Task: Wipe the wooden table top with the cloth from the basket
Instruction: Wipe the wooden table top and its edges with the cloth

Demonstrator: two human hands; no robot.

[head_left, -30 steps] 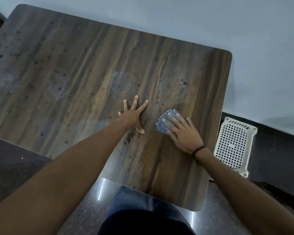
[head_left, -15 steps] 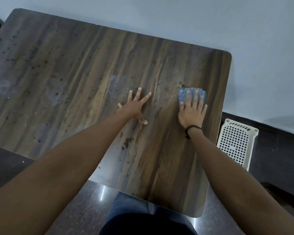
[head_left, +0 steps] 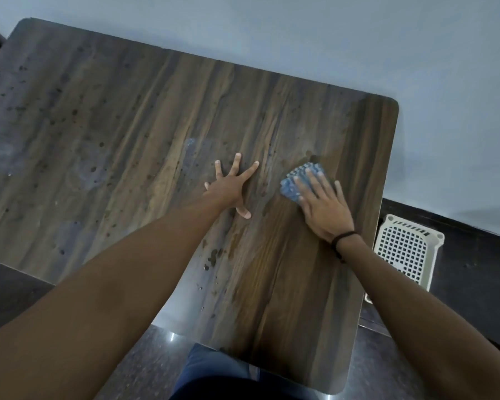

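The wooden table top (head_left: 127, 116) fills most of the view, dark streaked wood with many small dark spots and dull smears on its left half. A blue textured cloth (head_left: 293, 180) lies flat right of centre. My right hand (head_left: 324, 209) presses down on it with fingers spread, covering its near part. My left hand (head_left: 231, 189) rests flat on the bare wood to the left of the cloth, fingers splayed, holding nothing. The strip of wood near my right hand looks darker and cleaner.
A white perforated plastic basket (head_left: 404, 252) sits on the dark floor just past the table's right edge. A pale wall runs behind the table. My legs in blue trousers (head_left: 214, 373) are at the near edge.
My right hand has slid the cloth across the wood: out to the far right half a second ago, now back leftward and a little nearer. My left hand stays planted.
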